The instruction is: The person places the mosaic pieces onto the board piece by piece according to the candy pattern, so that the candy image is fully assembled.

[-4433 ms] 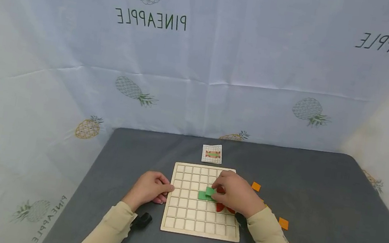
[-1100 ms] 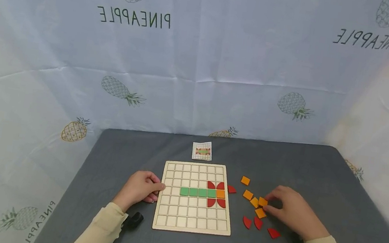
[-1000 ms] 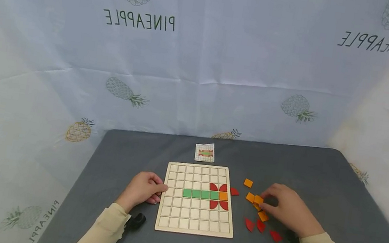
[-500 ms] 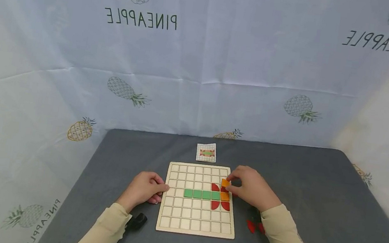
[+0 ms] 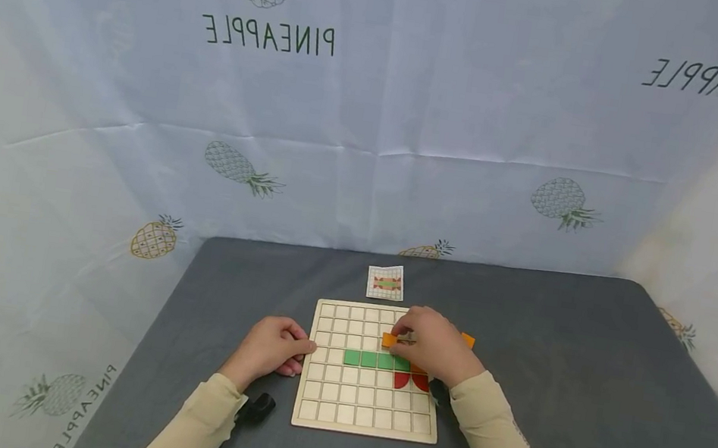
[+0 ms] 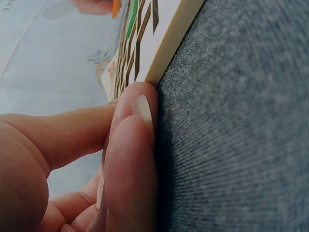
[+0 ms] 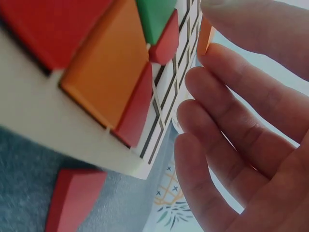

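A pale wooden grid board point(image 5: 346, 415) lies on the dark table. My left hand point(image 5: 272, 350) pinches its left edge between thumb and finger; the left wrist view shows a fingertip against the board's side. Above the board, my right hand point(image 5: 436, 348) pinches an orange square tile point(image 5: 388, 340) between thumb and forefinger, the other fingers loosely bent. Below it runs a row of green tiles point(image 5: 369, 359), with red quarter-round tiles point(image 5: 401, 380) beside the right end. An orange tile point(image 7: 108, 67) set at that end shows in the right wrist view, mostly hidden by my hand in the head view.
A small printed pattern card point(image 5: 386, 282) lies behind the board. To the right, a loose orange tile point(image 5: 467, 340) peeks out past my right hand. A loose red tile point(image 7: 72, 200) rests on the table beside the board. A pineapple-print cloth point(image 5: 376, 104) hangs behind.
My right hand took an orange tile from the loose pile on the right and carried it left over the board. Earlier it was handling a green tile. The left hand stays at the board's edge.
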The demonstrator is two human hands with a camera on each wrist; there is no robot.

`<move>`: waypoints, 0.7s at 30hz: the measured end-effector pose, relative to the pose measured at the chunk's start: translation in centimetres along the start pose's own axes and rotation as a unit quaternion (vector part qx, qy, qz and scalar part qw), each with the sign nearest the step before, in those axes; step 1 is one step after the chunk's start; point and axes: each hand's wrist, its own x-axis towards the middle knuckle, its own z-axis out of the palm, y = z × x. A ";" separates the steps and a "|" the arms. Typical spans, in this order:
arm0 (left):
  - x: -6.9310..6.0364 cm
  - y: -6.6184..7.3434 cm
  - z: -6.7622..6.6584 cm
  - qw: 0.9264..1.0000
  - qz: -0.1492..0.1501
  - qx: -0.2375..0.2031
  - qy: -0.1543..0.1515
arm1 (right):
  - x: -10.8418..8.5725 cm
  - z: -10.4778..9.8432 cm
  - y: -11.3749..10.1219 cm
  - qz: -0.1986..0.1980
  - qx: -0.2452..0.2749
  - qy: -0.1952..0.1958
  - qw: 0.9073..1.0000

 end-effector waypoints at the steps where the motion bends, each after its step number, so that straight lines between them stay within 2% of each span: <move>1: 0.0 0.0 0.0 1.000 0.001 0.000 0.000 | 0.0 0.1 0.0 0.000 -0.005 0.000 1.000; 12: 0.0 -0.2 0.1 1.000 -0.002 -0.004 -0.001 | 0.3 0.9 0.2 0.003 -0.022 0.000 1.000; 21: 0.0 -0.2 0.0 1.000 0.001 -0.001 -0.003 | 0.4 0.6 0.1 -0.008 -0.019 -0.004 1.000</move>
